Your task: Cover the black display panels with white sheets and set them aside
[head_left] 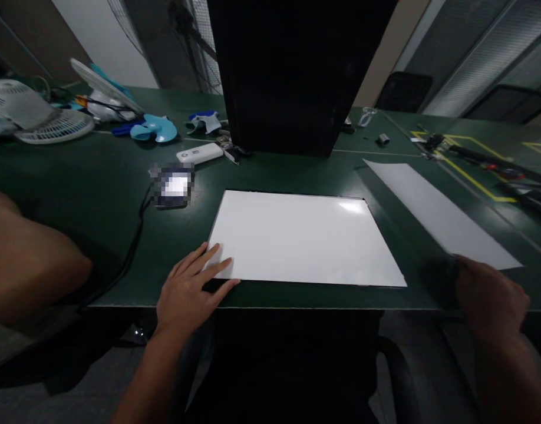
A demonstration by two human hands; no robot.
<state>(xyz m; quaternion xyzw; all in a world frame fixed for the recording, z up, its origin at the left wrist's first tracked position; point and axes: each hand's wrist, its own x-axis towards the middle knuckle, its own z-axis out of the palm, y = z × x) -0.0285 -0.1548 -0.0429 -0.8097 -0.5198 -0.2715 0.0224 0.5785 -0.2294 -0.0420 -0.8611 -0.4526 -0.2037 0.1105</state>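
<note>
A white rectangular panel (306, 241) with a thin dark edge lies flat on the green table in front of me. My left hand (193, 282) rests on the panel's near left corner, fingers spread. Off to the right, a thin white sheet (438, 206) slants across the table, casting a shadow along its left side. The fingers of my right hand (491, 297) are closed at the sheet's near edge; the hand is somewhat blurred and its fingertips are partly hidden.
A large black monitor-like panel (292, 76) stands behind. Fan parts, including a white grille (58, 126) and blue blades (154, 129), lie far left. A white bar (200, 153) sits near a pixelated device (172, 185). Another person's bent arm (36, 259) is at left. Yellow tape (478, 182) marks the right.
</note>
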